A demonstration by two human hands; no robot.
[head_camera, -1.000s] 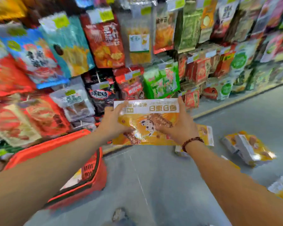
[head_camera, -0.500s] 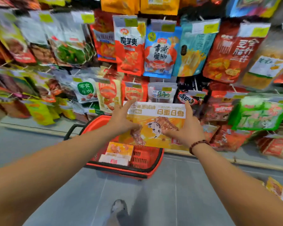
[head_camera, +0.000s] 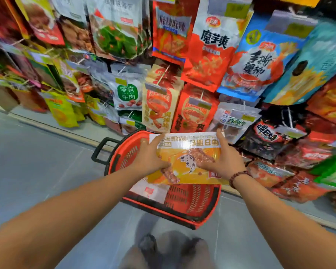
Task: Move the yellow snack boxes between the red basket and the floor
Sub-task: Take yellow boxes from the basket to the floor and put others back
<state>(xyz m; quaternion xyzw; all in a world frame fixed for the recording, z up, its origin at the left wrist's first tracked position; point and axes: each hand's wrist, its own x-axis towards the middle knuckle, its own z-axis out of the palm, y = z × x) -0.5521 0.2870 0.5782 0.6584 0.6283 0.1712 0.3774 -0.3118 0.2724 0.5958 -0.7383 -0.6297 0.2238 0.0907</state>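
Head cam only here: both hands are on one yellow snack box, held flat right over the red basket and not touching it. The long side runs left to right, the big printed face is up, and the white strip is on the far edge, so the writing is upside down to the camera and I can't read it properly. There's a speckled egg pictured in the middle. The left hand grips the left short end and the right hand grips the right one, thumbs lying on top; the fingers underneath are hidden. A bead bracelet sits on the right wrist. The basket stands on the grey floor, its black handle folded out to the left. Inside it another box peeks out, mostly covered. On the shelf behind, one red bag reads 魔芋爽 and a white bag reads 零食牛肉; the left side is a blur. The shoes at the bottom are smeared.
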